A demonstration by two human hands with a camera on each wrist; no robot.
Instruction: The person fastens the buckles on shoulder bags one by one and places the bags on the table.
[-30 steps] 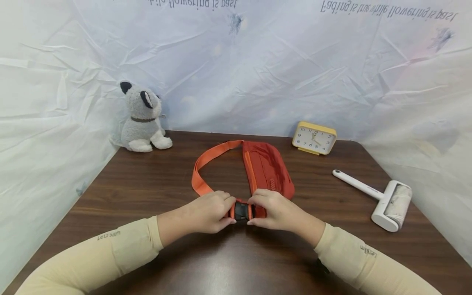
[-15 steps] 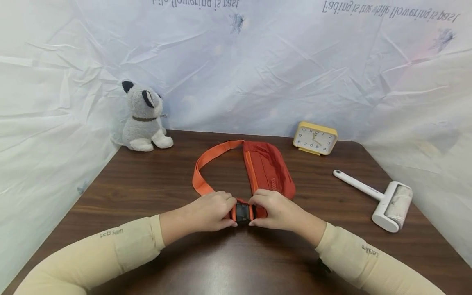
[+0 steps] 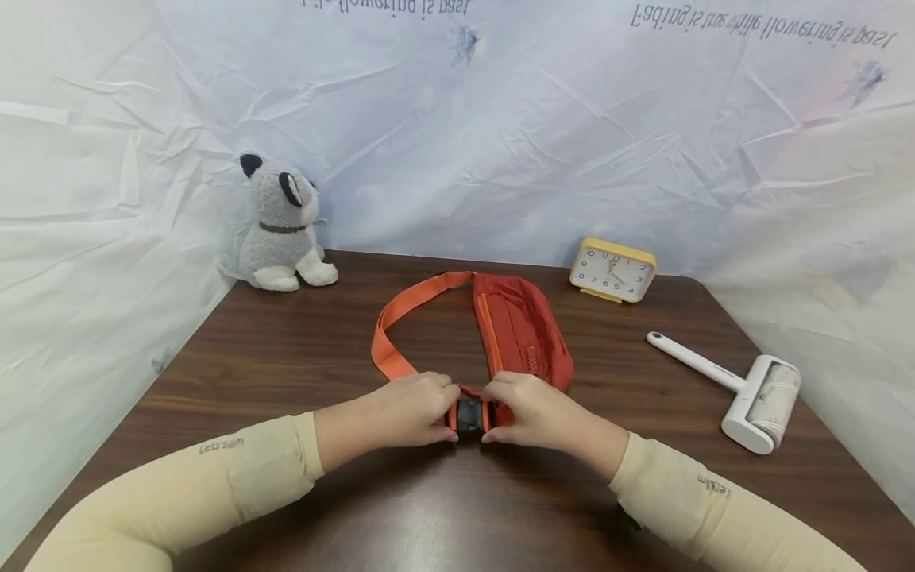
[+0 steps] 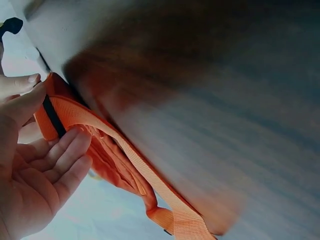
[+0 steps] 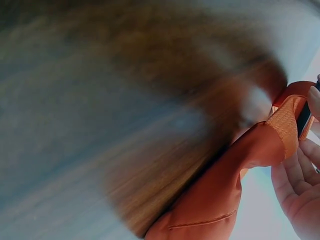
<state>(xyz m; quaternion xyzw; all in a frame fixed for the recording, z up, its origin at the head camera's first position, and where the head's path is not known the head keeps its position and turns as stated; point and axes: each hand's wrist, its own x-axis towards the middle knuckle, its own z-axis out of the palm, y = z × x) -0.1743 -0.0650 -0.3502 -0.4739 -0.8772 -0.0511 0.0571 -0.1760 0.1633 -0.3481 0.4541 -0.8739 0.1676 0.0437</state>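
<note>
A red waist bag (image 3: 525, 330) lies on the table, its orange strap (image 3: 391, 326) looping out to the left. At the near end of the loop is a black side-release buckle (image 3: 469, 415), its two halves together. My left hand (image 3: 415, 409) pinches the buckle's left end, where the strap threads through, between thumb and fingers. On the opposite end my right hand (image 3: 539, 411) pinches in the same way. The left wrist view shows the strap (image 4: 145, 162) running away from the fingers; in the right wrist view the red bag fabric (image 5: 215, 195) trails from the hand.
A grey plush dog (image 3: 279, 226) sits at the table's back left. Toward the back right stands a yellow alarm clock (image 3: 612, 270). A white lint roller (image 3: 758, 401) lies at the right. Pale printed cloth (image 3: 500, 143) hangs behind and at both sides.
Both hands keep their pinch on the buckle, which has tilted slightly. The bag and strap stay nearly in place; the whole view has shifted a little.
</note>
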